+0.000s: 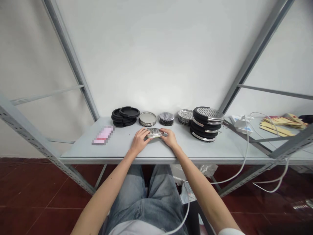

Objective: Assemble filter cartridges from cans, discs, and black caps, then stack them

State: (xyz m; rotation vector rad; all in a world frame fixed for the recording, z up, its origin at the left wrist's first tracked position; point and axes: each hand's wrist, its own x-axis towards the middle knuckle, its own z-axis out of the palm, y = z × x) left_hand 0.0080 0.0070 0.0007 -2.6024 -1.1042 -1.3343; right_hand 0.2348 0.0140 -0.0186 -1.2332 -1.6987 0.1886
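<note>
In the middle of the table, near its front edge, a round metal disc [154,132] with small holes and a raised rim lies between my hands. My left hand [140,140] grips its left side, thumb at the near edge and fingers on top. On the opposite side, my right hand [169,138] pinches the rim with thumb and fingers. Behind the disc stand a stack of plain round metal pieces [147,118], a smaller stack of perforated discs [166,118] and some shiny rimmed metal discs [185,115].
Notched black rings [126,117] are piled at the back left. On the right rises a tall stack of black-edged perforated discs [207,123]. A pixelated pink object [103,135] lies left. Beyond the right shelf post are a white adapter [242,124], cables and yellow strips [281,125].
</note>
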